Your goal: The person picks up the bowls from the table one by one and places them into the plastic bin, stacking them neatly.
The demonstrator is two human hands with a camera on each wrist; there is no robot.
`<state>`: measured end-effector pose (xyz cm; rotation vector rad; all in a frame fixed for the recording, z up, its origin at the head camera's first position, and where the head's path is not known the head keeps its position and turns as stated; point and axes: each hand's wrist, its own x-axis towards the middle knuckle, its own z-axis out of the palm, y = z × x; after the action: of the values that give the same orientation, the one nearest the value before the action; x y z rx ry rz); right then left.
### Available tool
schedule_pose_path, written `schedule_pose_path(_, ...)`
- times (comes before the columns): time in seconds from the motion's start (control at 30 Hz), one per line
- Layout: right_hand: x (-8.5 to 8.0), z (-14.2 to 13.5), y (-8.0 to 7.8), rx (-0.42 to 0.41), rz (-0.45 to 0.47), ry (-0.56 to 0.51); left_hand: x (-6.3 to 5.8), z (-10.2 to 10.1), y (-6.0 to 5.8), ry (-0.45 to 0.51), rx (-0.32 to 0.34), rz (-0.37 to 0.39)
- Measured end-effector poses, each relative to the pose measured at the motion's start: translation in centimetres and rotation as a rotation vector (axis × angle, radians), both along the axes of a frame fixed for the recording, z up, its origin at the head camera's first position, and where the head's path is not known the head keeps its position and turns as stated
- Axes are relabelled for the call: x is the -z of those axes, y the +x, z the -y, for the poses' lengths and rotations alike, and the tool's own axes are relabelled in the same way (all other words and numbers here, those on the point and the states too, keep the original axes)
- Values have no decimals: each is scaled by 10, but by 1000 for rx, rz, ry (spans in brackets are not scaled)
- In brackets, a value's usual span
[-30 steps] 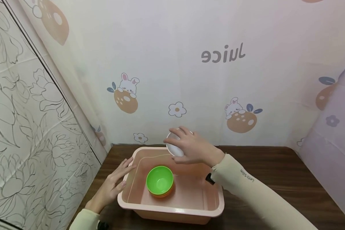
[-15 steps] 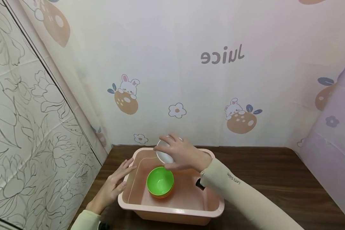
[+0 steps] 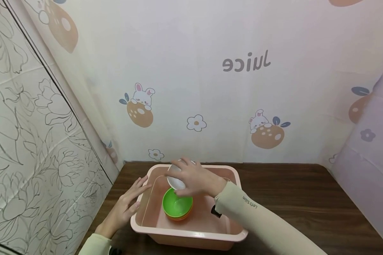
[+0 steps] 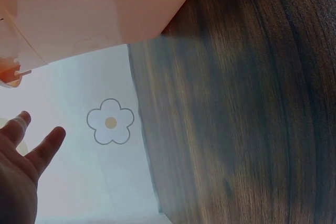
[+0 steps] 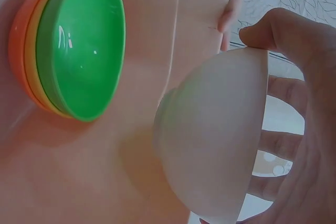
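Observation:
My right hand (image 3: 193,177) grips a white bowl (image 5: 215,129) by its rim, thumb on one side and fingers spread along the other. In the head view the bowl is tilted above the pink plastic tub (image 3: 198,233), partly covered by the hand. Inside the tub, below and left in the right wrist view, stands a nested stack: a green bowl (image 5: 86,51) on top, with yellow and orange bowls (image 5: 23,45) under it. My left hand (image 3: 126,203) rests with straight fingers at the tub's left rim.
The tub stands on a dark wood table (image 3: 284,198), which shows to its right and left. A white printed cloth (image 3: 194,88) hangs behind the table. On the left is a flower-patterned panel (image 3: 41,141).
My right hand has carried the white bowl left and down from the tub's back edge to over the rear of the green bowl. My left hand has stayed in place.

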<state>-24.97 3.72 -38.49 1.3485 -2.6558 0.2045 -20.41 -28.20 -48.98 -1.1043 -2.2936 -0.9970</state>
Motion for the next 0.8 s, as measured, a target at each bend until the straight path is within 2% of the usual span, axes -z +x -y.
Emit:
schedule_pose_path(0.43,11,12,4,-40,5,48,0,-1,-1,3,12,-14)
schedule_pose_path(0.63,19,19,7,-63,-40,98,1,0,1,3,4,2)
schedule_pose_path(0.8,22,23,10,-68,-30,143,1,0,2,-5,-12,19)
